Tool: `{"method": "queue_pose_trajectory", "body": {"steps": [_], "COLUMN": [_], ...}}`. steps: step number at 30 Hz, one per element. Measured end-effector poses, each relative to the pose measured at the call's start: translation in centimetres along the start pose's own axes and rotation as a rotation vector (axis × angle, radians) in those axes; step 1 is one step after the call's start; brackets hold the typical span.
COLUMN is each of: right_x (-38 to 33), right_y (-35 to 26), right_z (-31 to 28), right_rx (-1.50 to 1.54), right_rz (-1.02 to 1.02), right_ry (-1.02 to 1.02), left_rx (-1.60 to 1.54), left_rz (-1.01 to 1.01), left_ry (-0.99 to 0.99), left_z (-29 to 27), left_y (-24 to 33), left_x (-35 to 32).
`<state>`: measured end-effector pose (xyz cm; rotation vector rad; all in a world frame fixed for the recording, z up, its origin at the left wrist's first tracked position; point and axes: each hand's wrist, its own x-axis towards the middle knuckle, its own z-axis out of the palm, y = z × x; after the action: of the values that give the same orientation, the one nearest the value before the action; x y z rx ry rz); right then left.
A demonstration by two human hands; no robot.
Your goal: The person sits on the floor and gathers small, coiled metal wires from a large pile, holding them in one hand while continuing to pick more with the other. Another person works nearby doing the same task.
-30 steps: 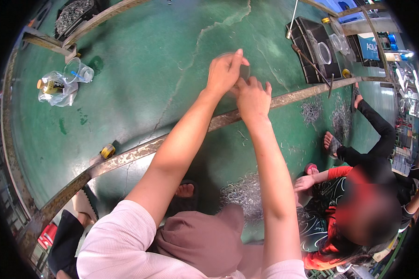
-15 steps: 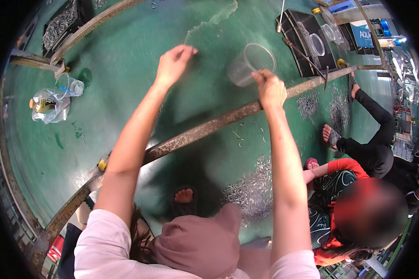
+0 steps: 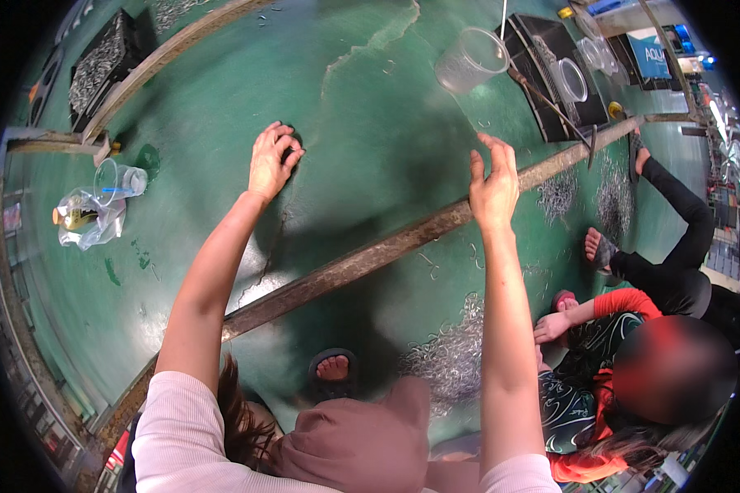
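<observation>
A clear plastic cup stands on the green floor beyond my right hand. That hand is off the cup, thumb and fingers apart, just past the rusty metal bar. To the left, my left hand is low over the green floor, fingers curled toward the thumb in a pinch. Whatever the left fingers hold, if anything, is hidden. Loose shiny metal hooks lie in a pile on the near side of the bar, beside my right forearm.
At right, a co-worker in red sleeves sits close to my arm. A black tray holds a clear tub. Another dark tray of metal pieces is far left, with a plastic bag and cup nearer.
My right hand has let go of the clear cup, which now stands farther away and slightly right. My left hand has moved nearer and left.
</observation>
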<state>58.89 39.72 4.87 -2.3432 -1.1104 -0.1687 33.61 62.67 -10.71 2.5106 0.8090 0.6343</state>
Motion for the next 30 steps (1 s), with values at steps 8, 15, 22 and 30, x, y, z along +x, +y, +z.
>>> {"method": "queue_pose_trajectory", "body": {"steps": [8, 15, 22, 30], "right_x": [-0.5, -0.3, -0.3, 0.1], "right_y": [0.3, 0.0, 1.1, 0.9], "right_z": [-0.1, 0.0, 0.0, 0.3], "right_rx": [0.063, 0.078, 0.089, 0.134], "right_rz": [0.062, 0.111, 0.096, 0.054], "right_ry": [0.086, 0.037, 0.049, 0.112], "left_rx": [-0.472, -0.043, 0.144, -0.016], "left_rz": [0.281, 0.090, 0.505, 0.477], "left_ry": [-0.334, -0.055, -0.360, -0.150], "left_z": [1.7, 9.4, 14.3, 21.9], "left_y": [7.8, 8.0, 12.9, 21.4], "left_x": [0.9, 12.5, 13.7, 15.5]}}
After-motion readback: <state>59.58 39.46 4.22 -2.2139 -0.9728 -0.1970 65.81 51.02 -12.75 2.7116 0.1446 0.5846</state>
